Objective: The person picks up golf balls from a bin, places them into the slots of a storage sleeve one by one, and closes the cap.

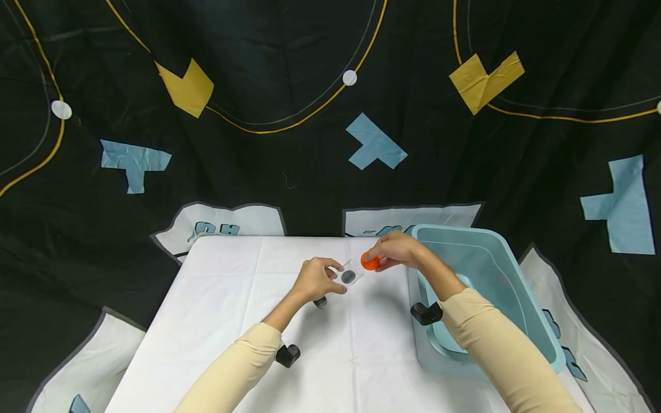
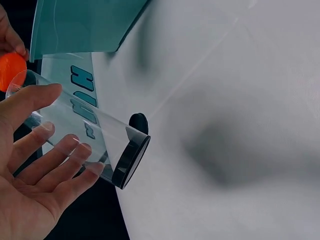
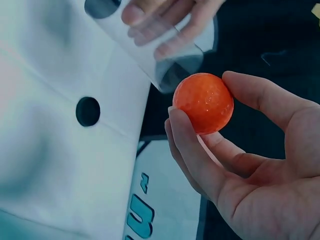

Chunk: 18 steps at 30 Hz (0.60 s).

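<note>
My left hand (image 1: 316, 279) grips a clear plastic cylinder (image 2: 92, 117) between thumb and fingers, tilted above the white table. A black base (image 2: 131, 162) closes one end of it; the other end faces the ball. Just to the right, my right hand (image 1: 401, 249) pinches an orange golf ball (image 3: 204, 103) with thumb and fingertips. In the head view a small gap shows between the ball and the cylinder. A small black round piece (image 3: 88, 111) lies on the table below, partly behind my left wrist in the head view.
A teal plastic bin (image 1: 459, 248) stands on the table's right side, under my right forearm. The white-covered table (image 1: 227, 298) ends at a black curtain (image 1: 289, 172) marked with tape and cords. Black wrist cameras (image 1: 287, 355) jut out from both wrists.
</note>
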Each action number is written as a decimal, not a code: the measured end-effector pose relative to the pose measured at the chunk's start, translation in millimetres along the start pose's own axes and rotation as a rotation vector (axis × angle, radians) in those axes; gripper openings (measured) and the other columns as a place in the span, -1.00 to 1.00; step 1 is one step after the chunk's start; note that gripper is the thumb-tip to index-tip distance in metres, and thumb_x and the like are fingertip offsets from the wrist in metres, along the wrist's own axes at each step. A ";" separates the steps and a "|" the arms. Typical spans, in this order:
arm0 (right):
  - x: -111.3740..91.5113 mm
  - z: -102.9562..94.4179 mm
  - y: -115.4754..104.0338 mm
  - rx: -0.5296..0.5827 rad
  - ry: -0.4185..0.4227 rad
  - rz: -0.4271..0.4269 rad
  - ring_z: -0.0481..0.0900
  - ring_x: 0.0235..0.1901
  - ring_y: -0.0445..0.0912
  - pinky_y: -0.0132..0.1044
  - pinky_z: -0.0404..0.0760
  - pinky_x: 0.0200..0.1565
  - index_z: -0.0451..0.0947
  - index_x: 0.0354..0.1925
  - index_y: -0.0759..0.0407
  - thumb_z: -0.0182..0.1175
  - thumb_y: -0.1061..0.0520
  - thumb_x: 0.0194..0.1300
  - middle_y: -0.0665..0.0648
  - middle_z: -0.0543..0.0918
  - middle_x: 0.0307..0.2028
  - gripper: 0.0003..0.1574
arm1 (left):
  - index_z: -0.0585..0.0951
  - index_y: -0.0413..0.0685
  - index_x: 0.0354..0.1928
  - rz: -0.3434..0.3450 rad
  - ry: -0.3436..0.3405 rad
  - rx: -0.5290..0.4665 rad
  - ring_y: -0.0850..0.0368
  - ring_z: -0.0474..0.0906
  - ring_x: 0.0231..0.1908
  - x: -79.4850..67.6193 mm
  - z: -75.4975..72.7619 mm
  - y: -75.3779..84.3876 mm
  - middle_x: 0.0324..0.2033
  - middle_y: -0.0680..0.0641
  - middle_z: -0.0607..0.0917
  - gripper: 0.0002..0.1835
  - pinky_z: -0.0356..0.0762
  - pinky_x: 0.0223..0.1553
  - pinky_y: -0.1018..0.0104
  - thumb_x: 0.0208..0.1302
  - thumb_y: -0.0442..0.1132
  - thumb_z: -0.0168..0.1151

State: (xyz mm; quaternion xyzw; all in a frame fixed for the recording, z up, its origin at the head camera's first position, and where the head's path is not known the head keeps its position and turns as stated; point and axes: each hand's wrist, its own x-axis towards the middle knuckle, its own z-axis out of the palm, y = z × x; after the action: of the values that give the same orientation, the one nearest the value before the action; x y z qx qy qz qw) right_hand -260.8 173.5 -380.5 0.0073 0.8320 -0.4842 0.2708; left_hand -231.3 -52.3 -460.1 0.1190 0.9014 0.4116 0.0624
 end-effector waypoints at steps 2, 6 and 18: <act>2.7 6.5 -0.7 0.002 -0.002 -0.002 0.73 -0.25 0.02 -0.12 0.72 0.01 0.65 -0.12 0.41 0.38 0.16 0.21 0.26 0.71 -0.09 -0.64 | 0.79 0.00 -0.13 -0.007 0.001 0.003 0.13 0.69 -0.30 -0.4 0.1 0.4 -0.34 -0.05 0.80 -0.55 0.63 -0.26 0.27 -0.18 -0.21 0.67; 6.5 14.2 0.7 0.006 0.009 0.000 0.74 -0.23 0.07 -0.12 0.73 0.00 0.63 -0.14 0.41 0.40 0.16 0.20 0.27 0.71 -0.11 -0.64 | 0.79 0.01 -0.12 -0.010 0.000 0.007 0.13 0.69 -0.29 -0.8 -0.2 1.6 -0.34 -0.05 0.80 -0.55 0.63 -0.27 0.27 -0.17 -0.21 0.67; 11.5 28.3 0.4 -0.024 0.011 0.008 0.75 -0.30 0.04 -0.14 0.74 -0.04 0.68 -0.16 0.38 0.36 0.11 0.23 0.25 0.72 -0.11 -0.66 | 0.78 0.00 -0.13 0.010 -0.004 0.014 0.12 0.70 -0.31 -1.0 -4.1 0.3 -0.34 -0.05 0.81 -0.57 0.63 -0.25 0.26 -0.15 -0.19 0.67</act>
State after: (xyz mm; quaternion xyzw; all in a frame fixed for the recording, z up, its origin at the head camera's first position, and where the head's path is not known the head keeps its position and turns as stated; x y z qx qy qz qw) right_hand -258.0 147.9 -397.0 0.0101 0.8392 -0.4731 0.2681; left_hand -231.1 -55.4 -457.2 0.1247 0.9035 0.4054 0.0613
